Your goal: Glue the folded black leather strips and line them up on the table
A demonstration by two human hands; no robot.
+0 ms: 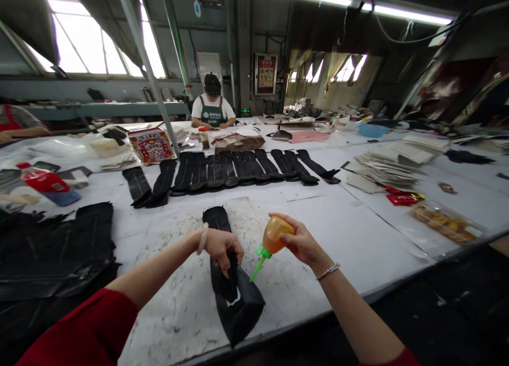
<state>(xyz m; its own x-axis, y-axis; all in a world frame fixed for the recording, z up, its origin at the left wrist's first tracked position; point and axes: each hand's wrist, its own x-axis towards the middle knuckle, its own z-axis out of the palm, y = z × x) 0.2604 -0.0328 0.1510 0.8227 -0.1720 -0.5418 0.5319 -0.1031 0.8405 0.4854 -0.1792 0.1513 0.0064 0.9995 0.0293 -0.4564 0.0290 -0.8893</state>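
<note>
Near the table's front edge lies a black leather-like piece (240, 315), long and narrow with a wider, folded end. My left hand (222, 249) pinches a raised flap of it, and a small white patch shows beneath the flap. In my right hand (302, 241) is a squeeze bottle (274, 234) of amber liquid, tipped downward. Its thin green nozzle points at the wide end of the black piece, its tip at or just above the surface; I cannot tell whether it touches.
Behind my hands runs a row of similar black pieces (230, 170). A black stack (59, 249) and a red-labelled bottle (47, 183) are on the left. Grey-white sheets (392, 167) and a clear food box (445, 221) lie right. A person (213, 109) sits across the table.
</note>
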